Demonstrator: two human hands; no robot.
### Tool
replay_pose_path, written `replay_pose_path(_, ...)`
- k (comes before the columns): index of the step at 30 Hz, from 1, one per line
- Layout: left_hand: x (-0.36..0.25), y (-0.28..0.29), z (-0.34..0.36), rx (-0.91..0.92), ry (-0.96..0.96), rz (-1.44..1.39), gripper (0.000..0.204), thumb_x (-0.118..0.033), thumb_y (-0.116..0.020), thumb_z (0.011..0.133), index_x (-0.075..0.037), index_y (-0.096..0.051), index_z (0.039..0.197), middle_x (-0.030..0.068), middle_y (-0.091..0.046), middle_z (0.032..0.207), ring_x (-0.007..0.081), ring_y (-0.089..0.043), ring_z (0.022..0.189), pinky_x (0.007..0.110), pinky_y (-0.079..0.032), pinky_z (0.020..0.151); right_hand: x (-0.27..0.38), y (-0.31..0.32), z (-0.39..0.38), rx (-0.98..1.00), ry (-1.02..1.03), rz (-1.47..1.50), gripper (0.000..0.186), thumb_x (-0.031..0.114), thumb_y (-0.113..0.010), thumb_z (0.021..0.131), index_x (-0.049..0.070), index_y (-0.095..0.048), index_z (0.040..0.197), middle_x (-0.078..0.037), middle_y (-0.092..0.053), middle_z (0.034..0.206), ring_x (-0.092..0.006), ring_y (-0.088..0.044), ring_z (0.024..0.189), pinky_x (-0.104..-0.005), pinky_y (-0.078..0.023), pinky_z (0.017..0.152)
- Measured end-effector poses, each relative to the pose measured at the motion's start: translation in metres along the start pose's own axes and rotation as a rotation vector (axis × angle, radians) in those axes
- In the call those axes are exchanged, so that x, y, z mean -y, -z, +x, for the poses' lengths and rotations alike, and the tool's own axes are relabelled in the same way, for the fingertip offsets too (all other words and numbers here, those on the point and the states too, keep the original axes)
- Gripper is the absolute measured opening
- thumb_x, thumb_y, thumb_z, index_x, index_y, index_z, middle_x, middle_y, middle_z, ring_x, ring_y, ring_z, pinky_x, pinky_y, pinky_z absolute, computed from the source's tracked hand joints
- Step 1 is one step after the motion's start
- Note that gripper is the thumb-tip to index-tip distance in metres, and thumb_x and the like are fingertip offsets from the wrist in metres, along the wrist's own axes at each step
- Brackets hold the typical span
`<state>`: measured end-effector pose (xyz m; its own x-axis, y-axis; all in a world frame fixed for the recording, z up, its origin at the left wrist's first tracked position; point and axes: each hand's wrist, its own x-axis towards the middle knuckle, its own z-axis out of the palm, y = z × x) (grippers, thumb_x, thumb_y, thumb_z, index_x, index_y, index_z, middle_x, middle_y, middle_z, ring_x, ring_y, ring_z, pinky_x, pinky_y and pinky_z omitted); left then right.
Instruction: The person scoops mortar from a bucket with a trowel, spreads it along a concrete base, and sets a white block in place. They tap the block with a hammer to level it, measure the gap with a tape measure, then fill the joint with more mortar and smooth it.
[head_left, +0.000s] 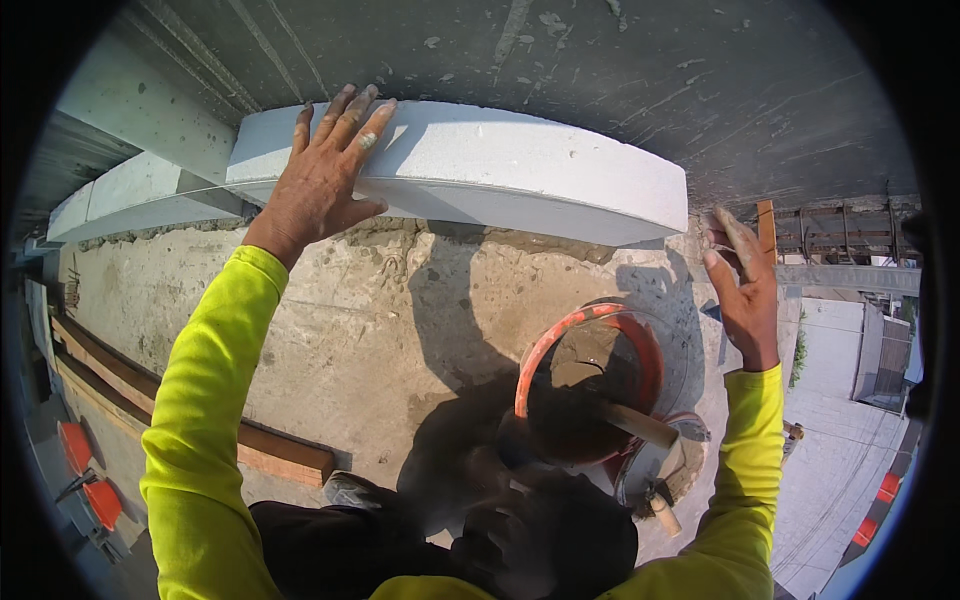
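Note:
A long white lightweight block [530, 160] lies on a line of wet grey mortar [550, 245] along the dark wall. Spread across the block's left part is my left hand [325, 175], its fingers pointing to the wall and the thumb apart. My right hand [742, 290] is raised just past the block's right end, holding nothing, fingers extended and thumb apart. A small gap shows between it and the block. Mortar smears the fingers of both hands. At the left, another white block [130, 195] continues the row beyond a grey post [150, 115].
An orange-rimmed bucket [525, 385] with mortar stands near my right forearm, a wooden handle [640, 425] across its rim. Beside it is a pale container [690, 465] with another wooden-handled tool [663, 510]. Timber planks [270, 455] lie at left. At right, the slab edge drops toward a lower roof [830, 450].

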<state>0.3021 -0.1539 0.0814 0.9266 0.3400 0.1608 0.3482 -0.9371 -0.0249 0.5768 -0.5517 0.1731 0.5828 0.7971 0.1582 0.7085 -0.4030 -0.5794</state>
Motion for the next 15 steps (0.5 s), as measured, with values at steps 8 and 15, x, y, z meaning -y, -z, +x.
replay_pose_path(8, -0.031, -0.015, -0.092, -0.145, -0.053, -0.26, 0.09, -0.04, -0.078, 0.085, -0.022, -0.029, 0.158, 0.0103, -0.027, 0.164, 0.032, -0.02, 0.154, 0.056, -0.012, 0.127, 0.083, -0.026, -0.097, 0.112, -0.064, 0.153, 0.047, 0.003, -0.067, 0.089, -0.003, -0.06, 0.135, -0.016, -0.066, 0.12, -0.0208, -0.063, 0.102, -0.0335, -0.05, 0.092)
replay_pose_path(15, 0.021, -0.017, -0.147, -0.397, 0.475, -0.544, 0.052, -0.024, -0.071, 0.09, -0.002, -0.057, 0.135, 0.0181, -0.061, 0.123, 0.0346, -0.064, 0.107, 0.041, -0.053, 0.091, 0.132, -0.068, -0.075, 0.243, 0.082, 0.181, 0.045, -0.003, -0.065, 0.087, -0.005, -0.06, 0.132, -0.018, -0.062, 0.123, -0.0269, -0.063, 0.111, -0.0336, -0.049, 0.097)
